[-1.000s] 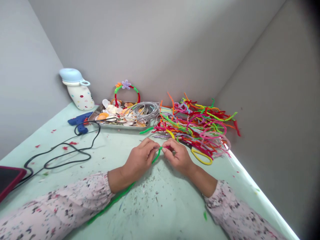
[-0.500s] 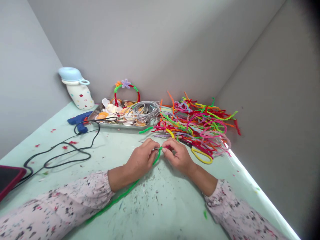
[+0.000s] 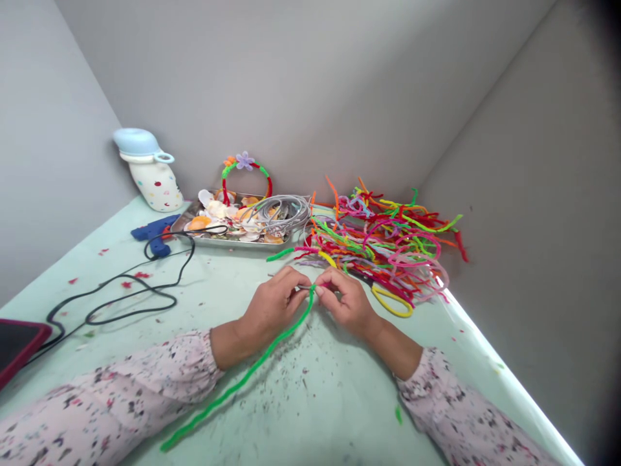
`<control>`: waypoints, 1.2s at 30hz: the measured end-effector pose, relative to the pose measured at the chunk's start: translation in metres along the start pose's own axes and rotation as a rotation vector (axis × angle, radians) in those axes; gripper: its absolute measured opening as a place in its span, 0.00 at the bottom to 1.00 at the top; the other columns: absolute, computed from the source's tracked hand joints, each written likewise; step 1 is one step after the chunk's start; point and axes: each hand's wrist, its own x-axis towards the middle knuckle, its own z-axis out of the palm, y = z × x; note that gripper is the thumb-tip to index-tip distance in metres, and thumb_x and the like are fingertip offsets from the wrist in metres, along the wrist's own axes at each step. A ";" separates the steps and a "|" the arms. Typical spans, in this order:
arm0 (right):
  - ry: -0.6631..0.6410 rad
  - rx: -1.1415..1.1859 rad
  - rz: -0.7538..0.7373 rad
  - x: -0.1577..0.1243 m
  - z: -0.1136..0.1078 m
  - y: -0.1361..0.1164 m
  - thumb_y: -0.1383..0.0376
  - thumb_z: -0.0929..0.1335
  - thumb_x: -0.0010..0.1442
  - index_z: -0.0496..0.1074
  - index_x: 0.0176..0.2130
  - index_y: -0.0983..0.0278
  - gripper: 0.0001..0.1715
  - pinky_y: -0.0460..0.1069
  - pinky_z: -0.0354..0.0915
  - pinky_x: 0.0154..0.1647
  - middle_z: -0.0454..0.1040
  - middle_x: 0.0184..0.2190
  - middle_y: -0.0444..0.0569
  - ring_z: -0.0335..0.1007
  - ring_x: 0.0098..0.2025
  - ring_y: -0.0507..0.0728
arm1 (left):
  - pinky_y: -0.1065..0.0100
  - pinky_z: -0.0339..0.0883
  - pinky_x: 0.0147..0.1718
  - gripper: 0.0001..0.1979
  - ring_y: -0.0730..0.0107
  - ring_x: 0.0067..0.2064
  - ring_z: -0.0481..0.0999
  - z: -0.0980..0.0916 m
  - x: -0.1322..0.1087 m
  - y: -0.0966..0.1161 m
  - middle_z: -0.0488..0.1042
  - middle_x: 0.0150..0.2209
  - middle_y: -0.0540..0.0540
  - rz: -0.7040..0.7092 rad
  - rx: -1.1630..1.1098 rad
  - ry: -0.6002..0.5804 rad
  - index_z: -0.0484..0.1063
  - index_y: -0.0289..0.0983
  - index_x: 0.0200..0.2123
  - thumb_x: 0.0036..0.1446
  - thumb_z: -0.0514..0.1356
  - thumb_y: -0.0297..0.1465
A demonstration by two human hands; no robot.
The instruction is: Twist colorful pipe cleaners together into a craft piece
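Note:
My left hand is closed in a pinch on a thin grey wire, one end of which sticks out beyond the knuckles. A green pipe cleaner is wound on the wire in the small gap between my hands. Its long tail trails down to the near left, past my left wrist. My right hand pinches at this winding, thumb against forefinger. Something red-pink shows between its fingers, mostly hidden by them.
Behind my right hand lies a heap of coloured pipe cleaners with yellow-handled scissors. A metal tray holds shells, coiled wire and a flowered hoop. Leftward are a glue gun, its cord, a bottle and a red-edged device.
The green pipe cleaner's tail has swung out from behind my left wrist and now lies over the table in front of it. Both hands stay nearly in place.

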 end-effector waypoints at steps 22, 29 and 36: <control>0.003 0.022 -0.025 0.001 -0.001 -0.002 0.65 0.64 0.61 0.68 0.34 0.62 0.04 0.50 0.63 0.30 0.68 0.26 0.45 0.65 0.29 0.54 | 0.73 0.61 0.30 0.04 0.76 0.31 0.68 -0.003 -0.001 0.006 0.70 0.30 0.52 -0.097 -0.084 -0.016 0.71 0.37 0.34 0.61 0.57 0.31; 0.000 0.020 -0.058 0.002 -0.001 -0.004 0.66 0.64 0.61 0.67 0.33 0.61 0.04 0.50 0.62 0.29 0.68 0.26 0.45 0.64 0.28 0.53 | 0.71 0.63 0.31 0.04 0.73 0.32 0.71 0.000 0.000 0.002 0.73 0.31 0.49 -0.081 -0.148 -0.002 0.73 0.36 0.32 0.59 0.58 0.28; -0.012 0.008 -0.062 0.002 -0.001 -0.003 0.66 0.64 0.61 0.67 0.34 0.62 0.03 0.50 0.62 0.30 0.68 0.27 0.45 0.63 0.28 0.54 | 0.71 0.61 0.29 0.05 0.73 0.30 0.68 -0.001 -0.001 0.003 0.71 0.26 0.50 -0.118 -0.123 0.013 0.73 0.35 0.30 0.58 0.60 0.30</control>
